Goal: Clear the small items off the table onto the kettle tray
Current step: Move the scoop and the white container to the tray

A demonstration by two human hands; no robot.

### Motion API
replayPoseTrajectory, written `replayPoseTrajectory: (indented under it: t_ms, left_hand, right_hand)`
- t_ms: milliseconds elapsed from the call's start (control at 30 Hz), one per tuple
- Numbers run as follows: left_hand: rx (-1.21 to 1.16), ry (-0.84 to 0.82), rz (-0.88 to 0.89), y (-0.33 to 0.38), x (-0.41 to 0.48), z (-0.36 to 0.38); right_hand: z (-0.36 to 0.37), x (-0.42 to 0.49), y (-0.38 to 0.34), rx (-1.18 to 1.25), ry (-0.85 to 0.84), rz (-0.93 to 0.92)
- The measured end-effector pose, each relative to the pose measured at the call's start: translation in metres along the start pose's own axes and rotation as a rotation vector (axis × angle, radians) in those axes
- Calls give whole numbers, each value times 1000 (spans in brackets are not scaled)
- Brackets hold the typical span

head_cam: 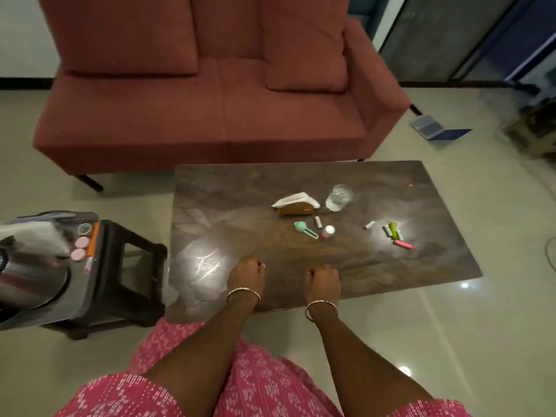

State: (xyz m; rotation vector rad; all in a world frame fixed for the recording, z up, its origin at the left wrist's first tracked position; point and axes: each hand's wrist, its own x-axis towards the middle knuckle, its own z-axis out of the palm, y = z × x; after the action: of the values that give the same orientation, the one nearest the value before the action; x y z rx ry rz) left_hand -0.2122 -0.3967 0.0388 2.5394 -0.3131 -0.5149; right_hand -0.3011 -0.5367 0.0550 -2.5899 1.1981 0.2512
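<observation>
Left hand: curled over table near edge, contents untellable
Right hand: likewise curled, contents untellable
Teal scoop, small tubes: mid-table, well apart from kettle tray
Advice: reach forward, pinch low, one cluster per trip

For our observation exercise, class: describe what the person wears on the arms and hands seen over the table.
Both forearms are bare; no sleeve reaches them. The left hand and right hand wear no gloves. Each wrist carries a thin metal band: the left bangle and the right bangle. A pink garment with a small white print shows at the bottom. Rings cannot be made out.
</observation>
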Motion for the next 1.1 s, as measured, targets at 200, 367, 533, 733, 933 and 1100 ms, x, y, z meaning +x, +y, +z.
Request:
replayPoseTrajectory:
  t_ms: [200, 367, 533, 733, 933, 1100]
  left_hand:
    - [50, -28, 140, 79, 10, 28]
    - [138, -86, 221, 111, 21, 56]
    - [217, -140, 205, 119, 34, 93]
    - [198, -202, 83, 148, 90, 118]
    - [149, -276, -189, 169, 136, 140]
    - [-17, -294, -491, 180, 168, 160]
  right_hand:
    - [-40, 30, 68, 102, 126, 122]
    - [-55, 58, 103, 138, 144, 174]
    - [-50, 89, 129, 166, 100, 219]
    - [-41, 151, 150, 138, 9, 213]
    - [-41, 223, 154, 64, -90, 132]
    - [-29, 270, 145, 85, -240, 48]
